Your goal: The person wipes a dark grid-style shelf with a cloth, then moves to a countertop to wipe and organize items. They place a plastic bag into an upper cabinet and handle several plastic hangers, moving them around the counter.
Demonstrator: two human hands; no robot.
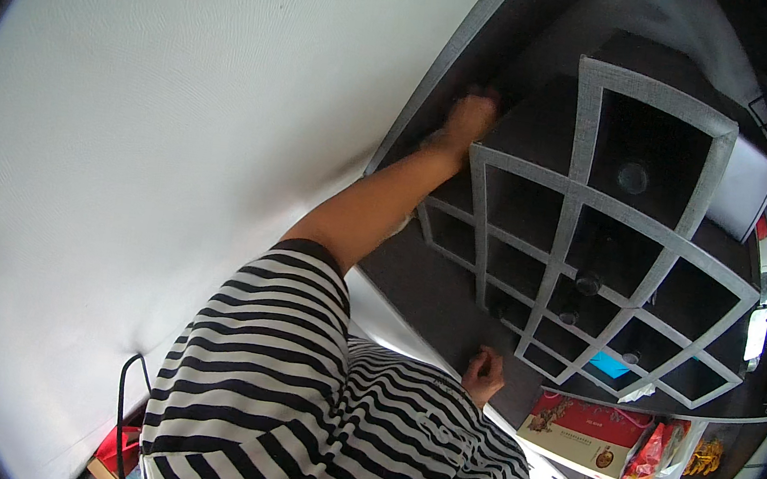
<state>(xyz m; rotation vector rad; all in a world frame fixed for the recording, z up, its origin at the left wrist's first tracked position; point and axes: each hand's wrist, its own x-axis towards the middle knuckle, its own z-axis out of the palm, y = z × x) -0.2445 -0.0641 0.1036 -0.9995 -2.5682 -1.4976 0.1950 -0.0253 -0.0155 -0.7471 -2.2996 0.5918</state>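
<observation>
My left hand (472, 118), blurred, reaches into the dark recess between the pale wall and a dark cubby shelf unit with grey edging (578, 183). Its fingers are lost in shadow, so whether they hold anything cannot be seen. The left forearm passes close by the corner of a shelf panel. Something pale, too unclear to name, shows beside that wrist. Lower down, my right hand (483, 376) is at the front edge of the dark countertop (420, 293), close to my body. Its fingers are loosely curled with a gap at the thumb, and nothing shows in it.
A blank pale wall (157, 107) fills the left side. Inside one cubby lies a blue item (609, 364). A red and cream printed box (581, 436) and red plastic packaging (649, 461) are at the lower right. A white box-like object (744, 188) stands behind the top cubby.
</observation>
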